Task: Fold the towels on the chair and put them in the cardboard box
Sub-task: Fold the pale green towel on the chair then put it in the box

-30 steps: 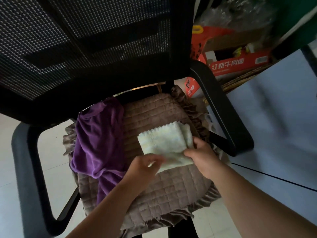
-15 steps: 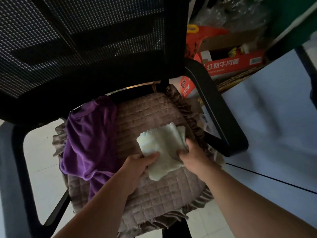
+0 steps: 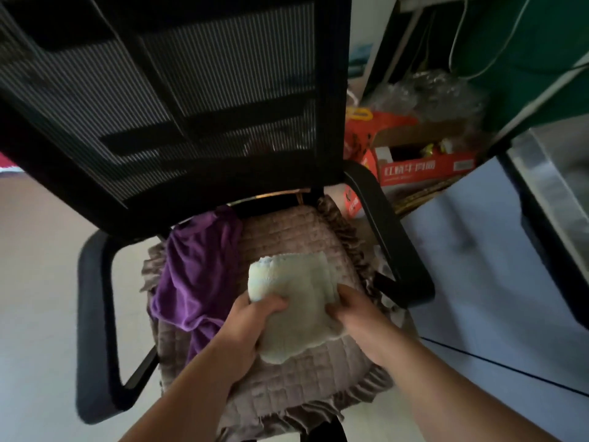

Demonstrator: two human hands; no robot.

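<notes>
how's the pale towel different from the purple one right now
The pale towel is folded into a compact pad; the purple towel lies crumpled and unfolded. The left hand and right hand grip the pale towel; nothing touches the purple towel. The purple towel sprawls wider. Both are on the chair's quilted cushion.

Two towels lie on one chair (image 3: 392,224): one pale green towel (image 3: 296,301) and one purple towel (image 3: 197,275), with two hands and one red cardboard box (image 3: 424,167) nearby.

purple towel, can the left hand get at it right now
Probably not yet: the left hand grips the pale folded towel. The purple towel lies uncovered just beside it, so the way is free once it lets go.
</notes>
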